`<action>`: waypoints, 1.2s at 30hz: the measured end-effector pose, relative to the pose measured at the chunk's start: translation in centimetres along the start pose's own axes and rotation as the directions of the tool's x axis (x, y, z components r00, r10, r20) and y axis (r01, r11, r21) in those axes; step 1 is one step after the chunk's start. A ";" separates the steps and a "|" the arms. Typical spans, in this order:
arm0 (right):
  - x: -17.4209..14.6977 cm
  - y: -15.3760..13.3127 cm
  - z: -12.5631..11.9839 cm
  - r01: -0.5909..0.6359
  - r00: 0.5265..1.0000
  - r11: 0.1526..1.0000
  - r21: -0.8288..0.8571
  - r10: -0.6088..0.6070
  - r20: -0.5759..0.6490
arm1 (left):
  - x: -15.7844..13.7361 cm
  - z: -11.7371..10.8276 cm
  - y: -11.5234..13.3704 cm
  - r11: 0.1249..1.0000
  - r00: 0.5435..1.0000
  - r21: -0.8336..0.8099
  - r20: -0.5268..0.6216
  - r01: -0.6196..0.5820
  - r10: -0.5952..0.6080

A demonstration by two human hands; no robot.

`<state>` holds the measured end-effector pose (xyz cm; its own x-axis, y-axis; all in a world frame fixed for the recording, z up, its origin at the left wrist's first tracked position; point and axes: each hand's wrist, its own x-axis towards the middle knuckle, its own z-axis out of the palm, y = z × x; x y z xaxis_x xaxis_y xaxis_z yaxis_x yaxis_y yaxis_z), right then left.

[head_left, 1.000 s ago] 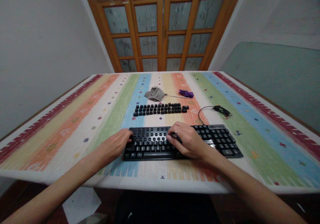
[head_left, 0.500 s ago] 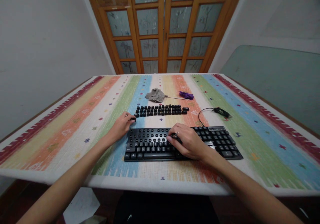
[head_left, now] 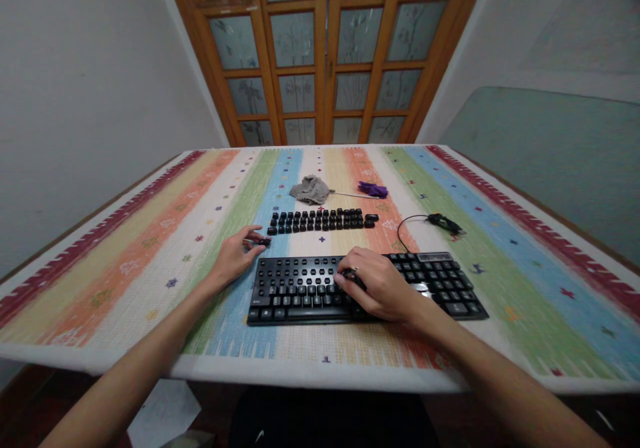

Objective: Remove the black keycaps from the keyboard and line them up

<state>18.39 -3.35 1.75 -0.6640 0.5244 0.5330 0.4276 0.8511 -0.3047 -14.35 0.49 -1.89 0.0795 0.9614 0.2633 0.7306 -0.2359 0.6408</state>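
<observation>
- Glazed doors (head_left: pixel 327 61) stood beyond far edge of surface (head_left: pixel 125 281).
- Keyboard (head_left: pixel 300 313) lay near front edge, wide margins sideways.
- Left hand (head_left: pixel 236 255) at keycap (head_left: pixel 264 241); clamping indeterminable.
- Right hand (head_left: pixel 377 281) clamped dark object (head_left: pixel 354 276).

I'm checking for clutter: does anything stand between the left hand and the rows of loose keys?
Only the small black key at the left hand lies before the rows of loose keys; nothing else visible intervenes. The grey cloth is beyond.

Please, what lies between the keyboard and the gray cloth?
In the head view, rows of loose black keycaps lie between the keyboard and the gray cloth.
</observation>
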 end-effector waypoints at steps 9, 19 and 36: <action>0.0 0.0 0.0 -0.009 1.000 1.000 0.004 0.009 0.004 | 1.2 1.6 -0.3 0.986 0.995 -0.167 -0.087 0.025 -0.040; 0.1 -0.1 0.2 -0.011 1.000 0.999 0.052 0.011 -0.017 | 1.5 2.1 -0.8 0.978 0.991 -0.206 -0.132 -0.026 -0.001; 3.2 -2.0 1.6 -0.167 0.986 0.893 0.417 0.144 0.086 | -0.4 -0.3 1.4 0.985 0.994 -0.134 -0.050 -0.108 0.102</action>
<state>14.48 -3.35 2.80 -0.6458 0.6420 0.4134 0.2369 0.6831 -0.6908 -13.56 -0.25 -0.88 0.1193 0.9241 0.3629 0.6201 -0.3548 0.6997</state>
